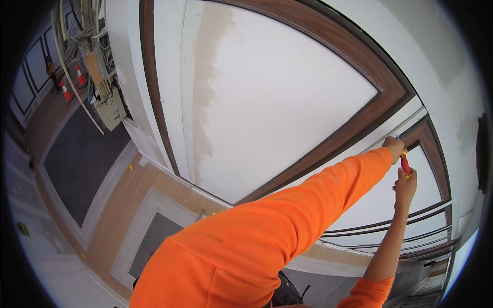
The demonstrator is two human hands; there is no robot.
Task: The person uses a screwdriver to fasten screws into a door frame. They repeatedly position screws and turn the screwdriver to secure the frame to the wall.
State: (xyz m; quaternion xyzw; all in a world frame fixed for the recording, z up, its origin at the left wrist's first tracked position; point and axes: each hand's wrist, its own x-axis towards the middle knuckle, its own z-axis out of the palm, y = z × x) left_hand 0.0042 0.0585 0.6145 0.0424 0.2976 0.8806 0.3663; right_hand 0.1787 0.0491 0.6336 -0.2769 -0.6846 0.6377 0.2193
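Note:
My left arm reaches across in a long orange sleeve, and my left hand (394,148) is closed against the wall beside the brown moulding. What its fingers pinch is too small to make out. Just below it, my right hand (405,187) grips the lower end of a screwdriver (405,164) with a red and yellow handle. The upper end of the handle meets my left hand, which hides the shaft. Both hands work at the gap between a large white panel framed in brown wood moulding (354,126) and a smaller framed panel (431,159).
Bundled cables (84,25) and a metal box (110,110) hang from an opening at the upper left. Two orange-and-white traffic cones (66,92) stand on the floor beyond. Tan and dark grey flooring (84,159) runs along the wall, with small yellow pieces (131,167) on it.

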